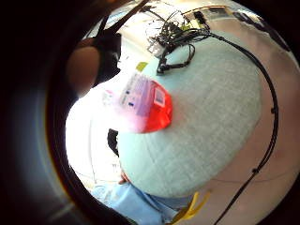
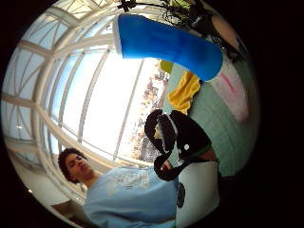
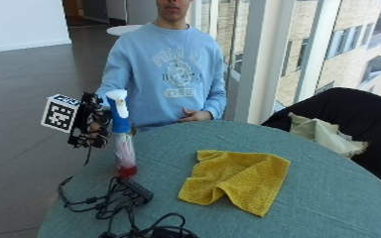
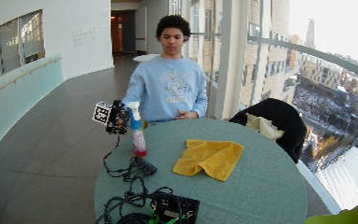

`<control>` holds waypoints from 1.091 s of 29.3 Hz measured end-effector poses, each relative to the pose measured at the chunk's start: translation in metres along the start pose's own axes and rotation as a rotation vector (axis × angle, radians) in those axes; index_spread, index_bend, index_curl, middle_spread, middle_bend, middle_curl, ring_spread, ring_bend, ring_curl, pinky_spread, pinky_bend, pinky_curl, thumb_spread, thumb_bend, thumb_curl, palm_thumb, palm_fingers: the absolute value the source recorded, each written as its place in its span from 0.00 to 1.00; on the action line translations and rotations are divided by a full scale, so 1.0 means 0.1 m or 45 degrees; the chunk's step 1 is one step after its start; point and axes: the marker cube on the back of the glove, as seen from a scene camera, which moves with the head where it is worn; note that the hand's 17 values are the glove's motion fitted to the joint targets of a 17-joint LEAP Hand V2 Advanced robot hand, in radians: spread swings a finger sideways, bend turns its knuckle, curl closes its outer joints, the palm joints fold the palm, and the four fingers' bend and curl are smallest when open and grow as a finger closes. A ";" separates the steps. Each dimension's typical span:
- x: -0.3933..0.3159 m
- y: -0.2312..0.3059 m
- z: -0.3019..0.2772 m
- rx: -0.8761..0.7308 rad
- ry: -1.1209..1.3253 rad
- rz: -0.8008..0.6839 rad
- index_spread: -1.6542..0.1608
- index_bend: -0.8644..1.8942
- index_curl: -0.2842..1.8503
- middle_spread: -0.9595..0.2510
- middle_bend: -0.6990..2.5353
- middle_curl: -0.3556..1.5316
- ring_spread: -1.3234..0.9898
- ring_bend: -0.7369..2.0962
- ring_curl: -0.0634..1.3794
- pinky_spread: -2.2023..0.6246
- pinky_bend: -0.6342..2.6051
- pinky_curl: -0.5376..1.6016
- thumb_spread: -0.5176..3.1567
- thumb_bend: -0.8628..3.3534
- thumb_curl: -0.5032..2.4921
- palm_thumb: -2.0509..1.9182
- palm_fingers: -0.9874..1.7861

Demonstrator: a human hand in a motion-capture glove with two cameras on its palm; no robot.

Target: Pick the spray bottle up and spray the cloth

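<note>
- My black-gloved right hand [image 3: 93, 126] is curled round the blue neck of the tall spray bottle with a white trigger head and clear pink-red body [image 3: 122, 141], holding it upright.
- The bottle is at the near left part of the round table with a grey-green fabric top [image 3: 322, 198]; I cannot tell whether its red base touches the table top or hangs just above it.
- The crumpled yellow terry cloth [image 3: 235, 178] lies on the table, apart from the bottle, toward the middle.
- My bare left hand [image 3: 194, 115] rests against my stomach at the far edge of the table.
- A black power strip with tangled cables [image 3: 132, 189] lies on the table just in front of the bottle.
</note>
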 end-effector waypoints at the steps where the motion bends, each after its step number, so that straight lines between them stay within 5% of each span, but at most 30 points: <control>1: 0.02 -0.04 0.03 -0.006 -0.010 -0.003 0.71 0.35 0.25 0.72 0.28 0.40 0.56 0.37 0.28 0.83 0.28 0.42 0.45 0.20 0.27 0.69 0.62; 10: 0.05 -0.39 0.29 -0.082 -0.111 -0.011 0.71 0.35 0.24 0.72 0.28 0.40 0.56 0.37 0.28 0.83 0.28 0.42 0.44 0.20 0.28 0.71 0.62; 32: -0.03 -0.57 0.42 0.111 0.005 -0.064 0.77 0.37 0.26 0.71 0.32 0.42 0.52 0.42 0.31 0.81 0.27 0.42 0.38 0.20 0.32 0.74 0.76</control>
